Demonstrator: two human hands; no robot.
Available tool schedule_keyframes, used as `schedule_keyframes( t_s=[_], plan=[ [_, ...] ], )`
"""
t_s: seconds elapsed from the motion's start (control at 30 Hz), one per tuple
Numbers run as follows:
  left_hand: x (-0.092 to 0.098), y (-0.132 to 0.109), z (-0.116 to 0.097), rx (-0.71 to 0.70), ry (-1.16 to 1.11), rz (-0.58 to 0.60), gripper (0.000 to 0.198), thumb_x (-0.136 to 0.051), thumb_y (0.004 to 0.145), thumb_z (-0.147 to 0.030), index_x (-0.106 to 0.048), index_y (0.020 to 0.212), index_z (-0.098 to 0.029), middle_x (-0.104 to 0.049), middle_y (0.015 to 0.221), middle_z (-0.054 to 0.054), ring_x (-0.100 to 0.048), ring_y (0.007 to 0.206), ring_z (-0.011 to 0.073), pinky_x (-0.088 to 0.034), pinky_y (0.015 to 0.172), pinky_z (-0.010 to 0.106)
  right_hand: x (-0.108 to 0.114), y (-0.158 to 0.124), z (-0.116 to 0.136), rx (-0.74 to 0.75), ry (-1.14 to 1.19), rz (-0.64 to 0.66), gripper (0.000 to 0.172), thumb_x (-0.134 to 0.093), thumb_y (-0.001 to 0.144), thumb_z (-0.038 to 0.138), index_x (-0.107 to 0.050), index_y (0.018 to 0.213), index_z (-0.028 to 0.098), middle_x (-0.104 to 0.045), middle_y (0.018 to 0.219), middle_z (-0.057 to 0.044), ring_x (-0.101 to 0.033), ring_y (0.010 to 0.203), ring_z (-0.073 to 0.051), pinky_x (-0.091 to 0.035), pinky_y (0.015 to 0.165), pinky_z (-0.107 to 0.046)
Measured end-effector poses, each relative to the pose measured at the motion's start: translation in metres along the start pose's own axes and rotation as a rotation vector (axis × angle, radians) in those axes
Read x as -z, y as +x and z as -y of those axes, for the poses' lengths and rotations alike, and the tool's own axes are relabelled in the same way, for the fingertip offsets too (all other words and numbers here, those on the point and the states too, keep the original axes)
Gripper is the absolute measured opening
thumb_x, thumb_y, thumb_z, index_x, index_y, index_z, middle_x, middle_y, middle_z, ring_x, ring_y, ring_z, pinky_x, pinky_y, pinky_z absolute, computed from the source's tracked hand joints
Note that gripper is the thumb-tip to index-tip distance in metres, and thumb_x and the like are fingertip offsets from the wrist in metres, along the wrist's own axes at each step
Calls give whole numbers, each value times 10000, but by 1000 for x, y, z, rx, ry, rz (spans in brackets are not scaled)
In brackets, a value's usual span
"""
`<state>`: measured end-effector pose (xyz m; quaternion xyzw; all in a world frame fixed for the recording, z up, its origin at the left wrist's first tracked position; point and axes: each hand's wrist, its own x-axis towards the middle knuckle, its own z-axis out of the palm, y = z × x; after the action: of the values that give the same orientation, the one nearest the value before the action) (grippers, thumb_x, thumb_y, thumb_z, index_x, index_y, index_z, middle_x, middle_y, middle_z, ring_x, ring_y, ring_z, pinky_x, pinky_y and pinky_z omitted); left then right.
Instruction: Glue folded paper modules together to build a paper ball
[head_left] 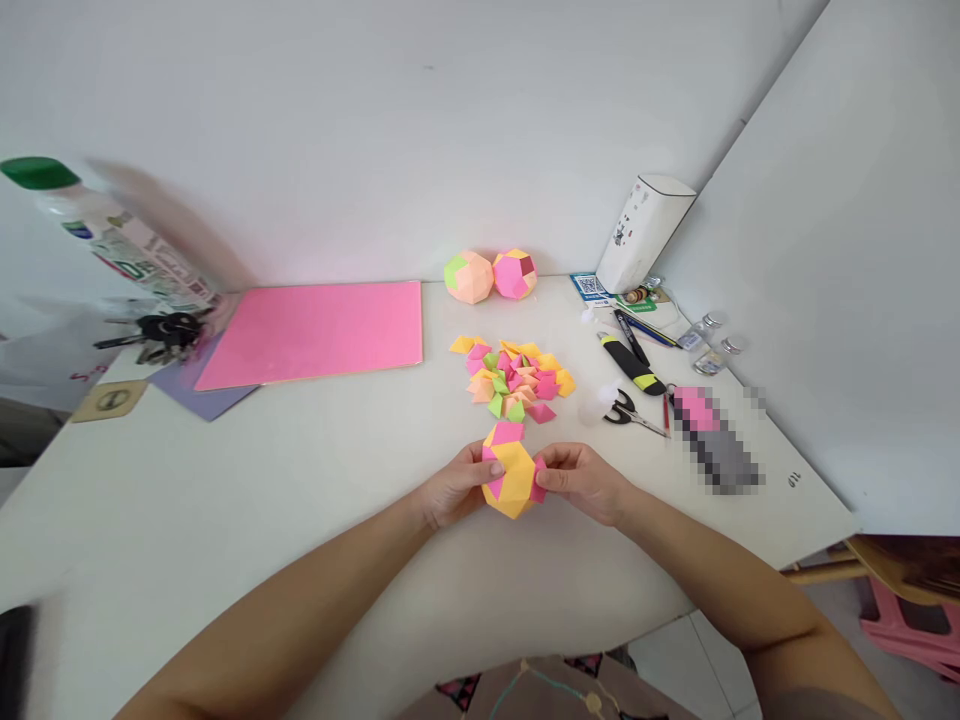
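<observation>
A yellow and pink folded-paper ball (516, 478) is held above the near part of the table. My left hand (459, 484) grips its left side, with the thumb lying across a pink face. At the ball's right edge, my right hand (581, 482) pinches a pink paper flap (538, 482) between thumb and fingers. Just beyond the ball lies a loose pile of small folded paper pieces (517, 375) in yellow, pink, green and peach. Two finished-looking paper balls, one peach and green (469, 277), one mostly pink (514, 274), sit against the wall.
Pink paper sheets (322, 335) lie at the back left, near keys (169, 330) and a green-capped bottle (127, 240). On the right are scissors (634, 412), a utility knife (631, 362), small glass bottles (718, 355) and a white box-like container (645, 232).
</observation>
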<state>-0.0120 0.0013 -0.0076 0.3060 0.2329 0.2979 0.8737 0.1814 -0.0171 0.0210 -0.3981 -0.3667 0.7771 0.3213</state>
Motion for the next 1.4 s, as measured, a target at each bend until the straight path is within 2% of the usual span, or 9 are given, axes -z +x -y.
schedule_keyframes(
  t_s=[0.07,0.23,0.37,0.53,0.7,1.13,1.4],
  plan=[
    [-1,0,0,-9,-1,13,311,-757,623,-332,-624,814,-126,-646,706,39,-597,654,159,-453,636,272,0,0,0,-14,-13,16,158,-765,664,263,-665,705,148,-655,671,4,-579,636,-105,-441,656,-271],
    [-4,0,-1,-9,-7,61,356,-729,667,-348,-620,934,-140,-672,801,71,-640,746,222,-480,687,334,0,-1,-1,-12,-10,29,166,-771,656,262,-649,682,152,-637,660,17,-545,603,-87,-417,627,-255],
    [-5,1,-1,-28,-36,30,300,-743,662,-331,-641,865,-135,-678,737,50,-634,668,174,-474,625,271,-1,0,-2,6,-9,-13,190,-776,647,288,-646,673,151,-639,642,11,-530,588,-85,-394,602,-248],
    [-6,0,0,-33,16,-36,364,-763,622,-390,-656,832,-112,-704,779,86,-658,719,218,-493,662,308,-1,2,-2,-24,32,-74,229,-797,613,307,-637,648,146,-627,600,16,-499,526,-67,-355,523,-222],
    [-5,0,0,-45,29,-56,374,-773,607,-390,-663,825,-108,-708,771,90,-655,709,209,-496,664,312,-2,1,0,-56,57,-87,258,-812,582,324,-634,637,145,-630,576,13,-509,480,-67,-351,471,-213],
    [-9,0,-1,-56,106,-47,404,-747,627,-424,-662,844,-95,-703,808,127,-654,761,257,-493,714,379,0,3,-2,-60,54,-66,257,-800,601,329,-633,651,141,-640,567,12,-534,450,-65,-416,480,-210],
    [-2,0,3,-59,97,-28,377,-745,639,-409,-651,845,-107,-690,786,99,-641,723,215,-493,676,333,-1,1,-2,-36,40,-12,234,-765,658,330,-628,677,141,-636,608,5,-551,530,-83,-431,521,-224]
  ],
)
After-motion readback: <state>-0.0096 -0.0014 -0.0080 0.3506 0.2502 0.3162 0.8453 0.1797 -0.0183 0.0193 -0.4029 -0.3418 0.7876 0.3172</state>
